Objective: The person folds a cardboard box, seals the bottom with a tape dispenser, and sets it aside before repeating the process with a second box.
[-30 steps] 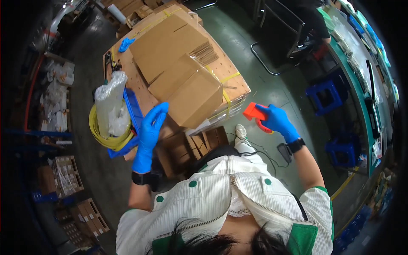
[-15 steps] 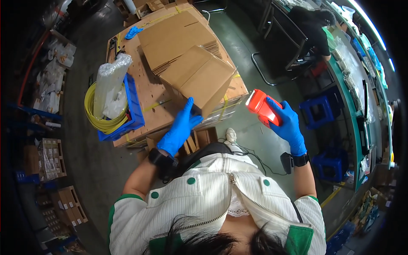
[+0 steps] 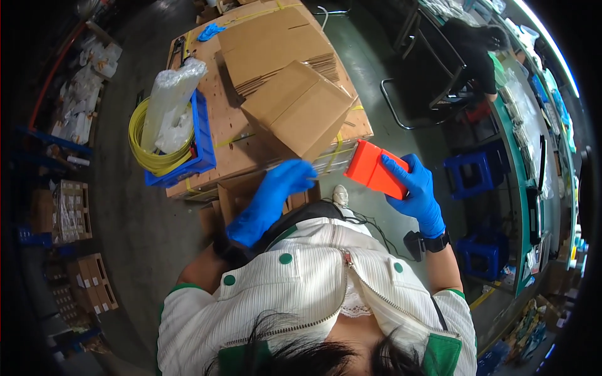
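Boxy red-orange tool (image 3: pixel 369 167), tilted, held near brown carton (image 3: pixel 298 106)

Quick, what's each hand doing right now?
Left hand: fingers bent together; can't tell if it's holding anything.
Right hand: closed on a red-orange handheld object.

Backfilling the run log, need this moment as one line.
right hand: holding red handheld object | left hand: near brown carton, contact unclear | blue bin: left of carton, yellow coil in it

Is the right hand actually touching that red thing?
Touching: the head view shows the right hand gripping the red thing, a gloved finger lying across it.
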`<action>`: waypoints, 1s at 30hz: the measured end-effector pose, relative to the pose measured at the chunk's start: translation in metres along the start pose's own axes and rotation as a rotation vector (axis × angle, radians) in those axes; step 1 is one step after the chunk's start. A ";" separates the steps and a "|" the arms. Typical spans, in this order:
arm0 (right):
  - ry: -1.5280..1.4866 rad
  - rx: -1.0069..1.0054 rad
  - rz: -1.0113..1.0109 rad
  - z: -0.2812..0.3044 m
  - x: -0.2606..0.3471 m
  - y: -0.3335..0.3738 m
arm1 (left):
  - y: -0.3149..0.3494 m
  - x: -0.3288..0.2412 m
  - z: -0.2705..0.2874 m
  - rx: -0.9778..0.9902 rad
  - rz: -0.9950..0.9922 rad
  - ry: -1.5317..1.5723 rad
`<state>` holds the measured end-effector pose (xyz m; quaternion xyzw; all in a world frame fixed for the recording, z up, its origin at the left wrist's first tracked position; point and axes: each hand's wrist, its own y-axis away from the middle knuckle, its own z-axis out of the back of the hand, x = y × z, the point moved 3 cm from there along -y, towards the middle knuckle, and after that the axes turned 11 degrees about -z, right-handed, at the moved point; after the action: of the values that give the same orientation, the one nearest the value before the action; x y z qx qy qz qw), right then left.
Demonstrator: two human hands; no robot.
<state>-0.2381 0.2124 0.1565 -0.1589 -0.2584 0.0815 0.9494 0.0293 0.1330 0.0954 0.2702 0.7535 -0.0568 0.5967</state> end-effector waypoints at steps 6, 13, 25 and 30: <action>0.004 0.071 0.107 -0.006 0.023 -0.010 | -0.012 -0.014 -0.031 0.158 -0.078 0.149; 0.031 0.140 0.146 -0.010 0.029 -0.016 | -0.009 -0.002 -0.026 0.051 -0.074 0.240; 0.022 0.297 0.260 -0.021 0.031 -0.031 | 0.006 0.012 -0.023 -0.346 -0.286 -0.251; -0.046 0.242 0.114 -0.032 0.044 -0.024 | -0.005 -0.011 0.002 -0.281 -0.310 -0.386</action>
<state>-0.1820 0.1925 0.1593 -0.0556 -0.2587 0.1697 0.9493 0.0302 0.1241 0.1039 0.0509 0.6587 -0.0927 0.7449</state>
